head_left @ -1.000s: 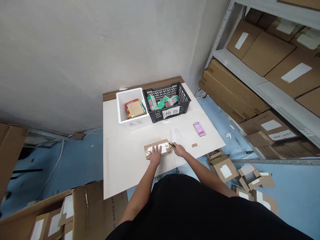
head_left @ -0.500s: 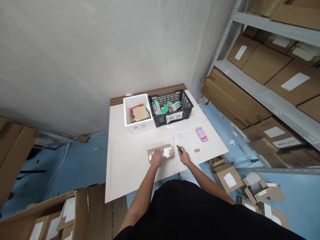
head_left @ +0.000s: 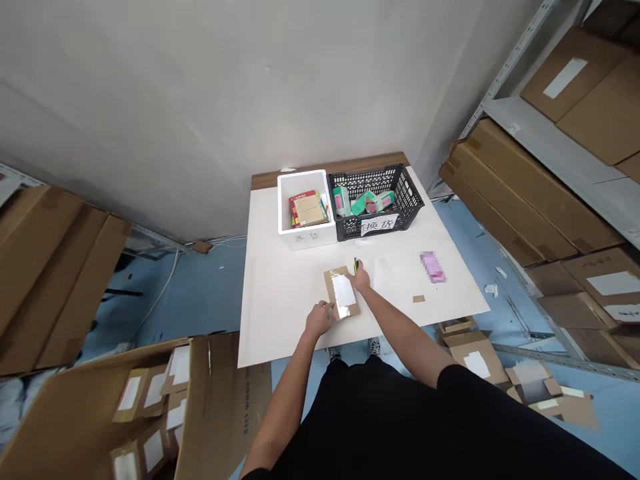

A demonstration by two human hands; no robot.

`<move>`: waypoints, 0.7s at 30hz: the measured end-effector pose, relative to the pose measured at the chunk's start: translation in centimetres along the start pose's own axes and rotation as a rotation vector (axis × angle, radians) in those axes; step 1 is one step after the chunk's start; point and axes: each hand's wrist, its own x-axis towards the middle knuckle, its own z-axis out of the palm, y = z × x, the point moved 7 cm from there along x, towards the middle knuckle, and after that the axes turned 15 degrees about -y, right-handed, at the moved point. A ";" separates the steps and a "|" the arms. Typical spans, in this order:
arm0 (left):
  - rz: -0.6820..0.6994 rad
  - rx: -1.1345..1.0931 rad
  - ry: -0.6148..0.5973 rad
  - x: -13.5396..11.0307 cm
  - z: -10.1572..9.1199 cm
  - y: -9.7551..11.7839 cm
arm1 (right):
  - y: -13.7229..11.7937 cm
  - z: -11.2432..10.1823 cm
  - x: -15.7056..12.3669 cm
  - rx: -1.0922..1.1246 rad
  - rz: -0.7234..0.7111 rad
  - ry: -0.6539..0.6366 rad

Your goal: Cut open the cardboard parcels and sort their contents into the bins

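Note:
A small taped cardboard box [head_left: 331,283] with a white label lies on the white table, its long side pointing away from me. At its near left edge, my left hand [head_left: 319,319] is closed with thumb and fingertips against the cardboard. My right hand [head_left: 361,276] is wrapped round a yellow-and-black box cutter [head_left: 356,265], which points away from me. Some fingers of that hand touch the far right edge of the box. Whether the cutter's blade is out is too small to tell.
Behind the box stand a white foam bin [head_left: 306,241] with booklets and a black crate [head_left: 406,217] with green-pink cartons. A blurred pink item [head_left: 433,267] and a cardboard scrap [head_left: 419,299] lie at right. A large open carton [head_left: 197,400] stands left; shelves [head_left: 525,110] rise right.
The box has turned from lying crosswise to lengthwise. My left hand went from its top to its near left edge. My right hand, holding the cutter, came over to the box.

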 end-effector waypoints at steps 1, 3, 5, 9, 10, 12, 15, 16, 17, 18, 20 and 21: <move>0.014 0.022 0.023 0.1 -0.2 0.0 | -0.4 -0.2 -0.3 -0.008 -0.036 0.022; 0.067 0.101 0.063 0.8 -1.0 0.4 | 0.0 -0.5 -2.0 -0.029 -0.086 0.097; 0.197 0.202 0.052 2.2 -1.8 1.8 | 1.9 0.0 -4.8 -0.063 -0.085 0.159; 0.398 0.337 -0.021 5.7 -2.5 4.2 | 7.2 3.1 -9.0 -0.161 0.029 0.043; 0.396 0.337 -0.031 6.5 -2.4 4.4 | 8.3 3.6 -9.4 -0.152 0.076 0.017; 0.350 0.309 -0.020 7.6 -1.9 4.4 | 9.3 3.5 -9.1 -0.128 0.137 0.002; 0.202 0.239 0.072 8.0 -0.5 3.9 | 8.0 1.3 -6.8 -0.114 0.152 0.051; 0.146 0.217 0.099 7.9 0.1 3.6 | 7.1 0.4 -6.0 -0.119 0.147 0.062; 0.099 0.199 0.120 7.6 0.8 3.4 | 6.2 -0.3 -5.2 -0.124 0.139 0.063; 0.065 0.188 0.137 7.4 1.3 3.2 | 5.3 -0.9 -4.5 -0.129 0.118 0.052; 0.039 0.183 0.167 6.7 2.1 3.0 | 4.0 -1.4 -3.9 -0.127 0.046 0.020; 0.038 0.185 0.183 6.5 2.3 3.0 | 3.8 -1.5 -4.1 -0.114 0.010 0.015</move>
